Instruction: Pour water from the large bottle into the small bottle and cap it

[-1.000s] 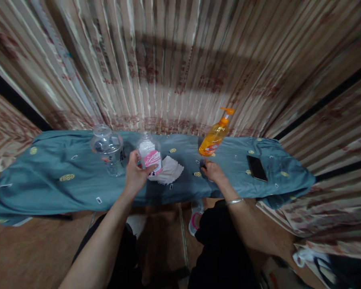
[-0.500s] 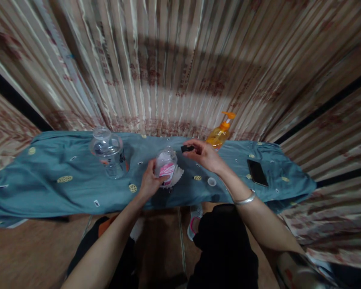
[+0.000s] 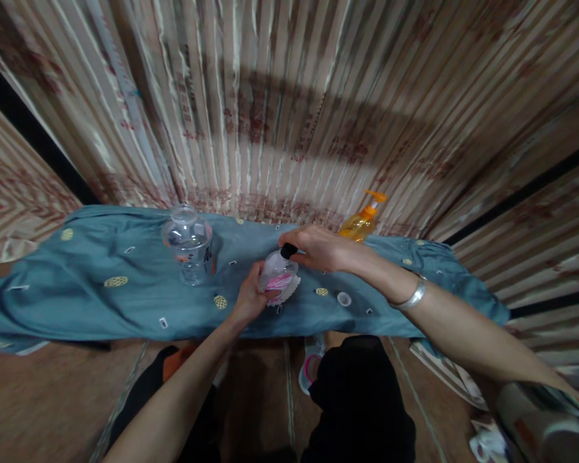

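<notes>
A small clear bottle (image 3: 273,264) with a pink and white label leans slightly at the middle of the cloth-covered table. My left hand (image 3: 252,294) is closed around its left side. Over the bottle's mouth is a black cap (image 3: 288,251), pinched by the fingers of my right hand (image 3: 313,246); whether its threads are engaged cannot be seen. Beneath the bottle lies a pale scalloped-edge piece (image 3: 292,288), partly covered by it.
A large clear plastic jar (image 3: 189,247) stands to the left. Behind my right wrist is an orange pump bottle (image 3: 360,225). A small white round cap (image 3: 344,299) lies near the front edge of the teal tablecloth (image 3: 139,302). A pleated curtain (image 3: 280,96) hangs behind.
My right hand has brought the black cap left and down onto the small bottle's mouth. The view has shifted slightly, and my right forearm now mostly hides the phone.
</notes>
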`<act>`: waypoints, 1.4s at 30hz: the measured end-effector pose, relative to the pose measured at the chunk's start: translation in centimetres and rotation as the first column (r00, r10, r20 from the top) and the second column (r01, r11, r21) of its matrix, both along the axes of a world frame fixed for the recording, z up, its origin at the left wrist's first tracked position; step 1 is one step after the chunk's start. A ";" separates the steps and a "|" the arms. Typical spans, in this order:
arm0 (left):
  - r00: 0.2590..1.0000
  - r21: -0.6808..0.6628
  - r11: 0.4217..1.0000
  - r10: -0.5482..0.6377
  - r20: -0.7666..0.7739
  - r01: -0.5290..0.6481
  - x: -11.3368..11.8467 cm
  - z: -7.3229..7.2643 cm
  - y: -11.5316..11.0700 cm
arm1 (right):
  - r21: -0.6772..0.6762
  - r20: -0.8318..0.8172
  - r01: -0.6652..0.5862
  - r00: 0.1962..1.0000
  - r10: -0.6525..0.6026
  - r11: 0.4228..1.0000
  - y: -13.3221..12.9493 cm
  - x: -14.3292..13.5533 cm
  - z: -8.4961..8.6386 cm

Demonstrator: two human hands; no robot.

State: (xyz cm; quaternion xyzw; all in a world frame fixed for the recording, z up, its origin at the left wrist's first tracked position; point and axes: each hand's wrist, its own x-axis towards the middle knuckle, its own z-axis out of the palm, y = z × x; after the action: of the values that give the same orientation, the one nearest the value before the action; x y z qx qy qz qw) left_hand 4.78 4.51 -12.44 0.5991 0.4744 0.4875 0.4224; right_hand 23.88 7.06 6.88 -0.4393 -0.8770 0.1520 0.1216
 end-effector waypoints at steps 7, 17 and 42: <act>0.998 -0.031 0.998 -0.061 0.004 0.061 -0.3 0.5 -0.4 | 0.107 0.177 0.159 0.968 -0.176 0.982 -1.0 -1.0 -0.2; 0.997 -0.054 0.996 -0.078 -0.028 0.076 -0.6 0.6 -0.1 | 0.070 0.496 0.123 0.856 -0.141 0.990 -3.1 -2.5 2.6; 0.995 -0.069 0.994 -0.083 -0.046 0.080 -0.7 0.5 -0.1 | 0.040 0.541 -0.008 0.841 -0.015 0.999 -3.0 -3.0 2.9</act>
State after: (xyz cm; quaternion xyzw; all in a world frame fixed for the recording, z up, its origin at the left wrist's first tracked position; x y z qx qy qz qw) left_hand 4.08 4.40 -11.94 0.6152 0.4756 0.4389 0.4502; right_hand 20.89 4.05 9.73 -0.4635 -0.8778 0.0039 -0.1213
